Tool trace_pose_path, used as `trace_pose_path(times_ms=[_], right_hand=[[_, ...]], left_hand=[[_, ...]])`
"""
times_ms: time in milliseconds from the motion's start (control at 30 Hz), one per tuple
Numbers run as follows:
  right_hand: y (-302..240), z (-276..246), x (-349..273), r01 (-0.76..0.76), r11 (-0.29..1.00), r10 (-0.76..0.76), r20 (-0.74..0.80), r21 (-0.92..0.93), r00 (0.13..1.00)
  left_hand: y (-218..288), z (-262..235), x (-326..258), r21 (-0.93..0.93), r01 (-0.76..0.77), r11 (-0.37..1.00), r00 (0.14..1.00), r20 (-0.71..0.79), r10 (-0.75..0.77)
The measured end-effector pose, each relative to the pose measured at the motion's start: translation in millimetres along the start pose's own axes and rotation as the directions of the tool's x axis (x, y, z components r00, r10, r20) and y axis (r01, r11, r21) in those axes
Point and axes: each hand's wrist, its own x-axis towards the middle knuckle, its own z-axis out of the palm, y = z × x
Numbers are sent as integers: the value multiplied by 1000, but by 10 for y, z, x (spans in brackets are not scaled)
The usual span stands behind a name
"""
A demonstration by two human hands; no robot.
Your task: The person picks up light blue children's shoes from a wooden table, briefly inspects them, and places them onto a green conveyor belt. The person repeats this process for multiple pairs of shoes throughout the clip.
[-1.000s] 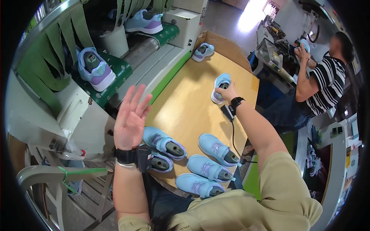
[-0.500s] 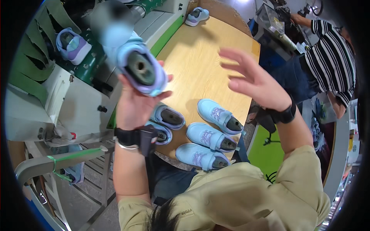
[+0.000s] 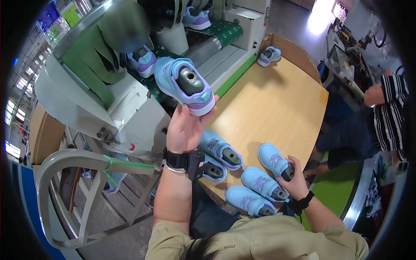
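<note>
My left hand point(image 3: 184, 132) is raised above the table's left side, fingers closed round the heel and sole of a light-blue and purple shoe point(image 3: 168, 80). A dark shoe last with a round hole fills its opening. My right hand point(image 3: 298, 182) has its thumb and fingers round the heel of another light-blue shoe point(image 3: 269, 156) standing on the table. Beside that one stand a middle shoe point(image 3: 260, 177) and a near shoe point(image 3: 245, 199), toes to the left. Two more, a blue shoe point(image 3: 211, 142) and a partly hidden shoe point(image 3: 210, 175), are next to my left wrist. Dark lasts show in these too.
The wooden table point(image 3: 268, 104) has a cardboard edge and a single shoe point(image 3: 268, 56) at its far end. At left, a machine's green belt point(image 3: 225, 32) carries shoes under hanging flaps. A grey metal frame point(image 3: 78, 160) stands near left; a person in stripes point(image 3: 392, 115) is at right.
My right hand has come down from the air onto the heel of a table shoe. The left-hand shoe has turned, its heel side now towards me. The whole view has shifted.
</note>
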Motion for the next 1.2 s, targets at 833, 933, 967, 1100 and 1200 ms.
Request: trace_pose_path(times_ms=[833, 933, 967, 1100, 1200], right_hand=[[-2335, -35, 3395, 706, 707, -653, -427, -46, 626], [-2212, 180, 4227, 775, 578, -816, -192, -257, 545], [-2288, 226, 4264, 657, 753, -655, -136, -37, 743], [-2001, 473, 4080, 621, 783, -592, -249, 47, 766], [-918, 317, 3735, 472, 851, -408, 277, -230, 870]], left_hand=[[-36, -311, 25, 136, -67, 988, 970, -223, 96], [-97, -302, 76, 85, -62, 994, 975, -209, 78], [-57, -341, 42, 77, -71, 995, 972, -220, 86], [1, -378, -10, 27, -116, 993, 966, -229, 119], [-25, -306, 46, 30, -135, 990, 972, -190, 138]])
